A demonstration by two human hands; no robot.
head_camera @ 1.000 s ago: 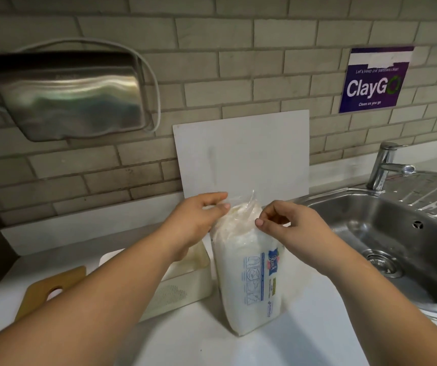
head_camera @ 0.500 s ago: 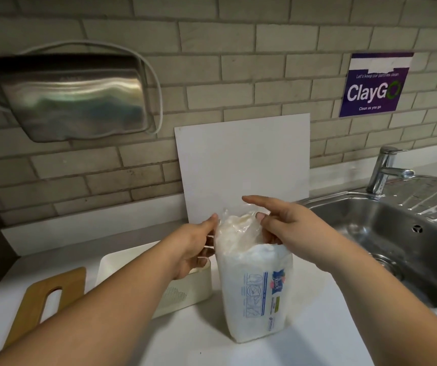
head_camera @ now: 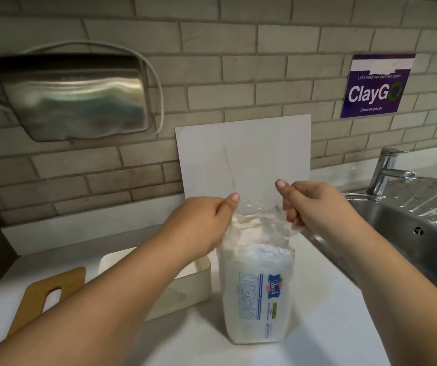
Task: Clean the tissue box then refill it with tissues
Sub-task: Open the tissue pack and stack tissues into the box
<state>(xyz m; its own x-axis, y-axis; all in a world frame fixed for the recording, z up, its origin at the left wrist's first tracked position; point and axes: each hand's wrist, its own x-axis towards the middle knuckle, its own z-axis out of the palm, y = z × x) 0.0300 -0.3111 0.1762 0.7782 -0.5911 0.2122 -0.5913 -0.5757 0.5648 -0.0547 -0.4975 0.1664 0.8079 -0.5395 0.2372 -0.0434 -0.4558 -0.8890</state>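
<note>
Mid-counter (head_camera: pixel 317 326), upright: tissue pack (head_camera: pixel 257 294), blue label toward the camera, clear wrap open at the top, white tissues showing inside. At the wrap's upper left edge: left hand (head_camera: pixel 198 223), film pinched between thumb and curled fingers, thumb tip pointing up. At the upper right edge: right hand (head_camera: pixel 315 207), thumb raised, fingers curled round a bunched fold of film. Between the two hands, wrap spread wide and held above the tissues. Just left of the pack, on the counter: cream box (head_camera: pixel 198 281), open-topped, patch of small holes on its near wall, inside mostly hidden behind the left forearm; touching the pack or not, cannot tell. Further left, flat on the counter: wooden lid (head_camera: pixel 40 297) with a long slot. Behind the pack, leaning on the tiled wall: white board (head_camera: pixel 243 154). High on the wall at left: steel dispenser (head_camera: pixel 72 99) with a grey cord looped round it. At right: steel sink (head_camera: pixel 396 233), tap (head_camera: pixel 386 170) at its back edge, purple "ClayGo" sign (head_camera: pixel 375 85) above.
</note>
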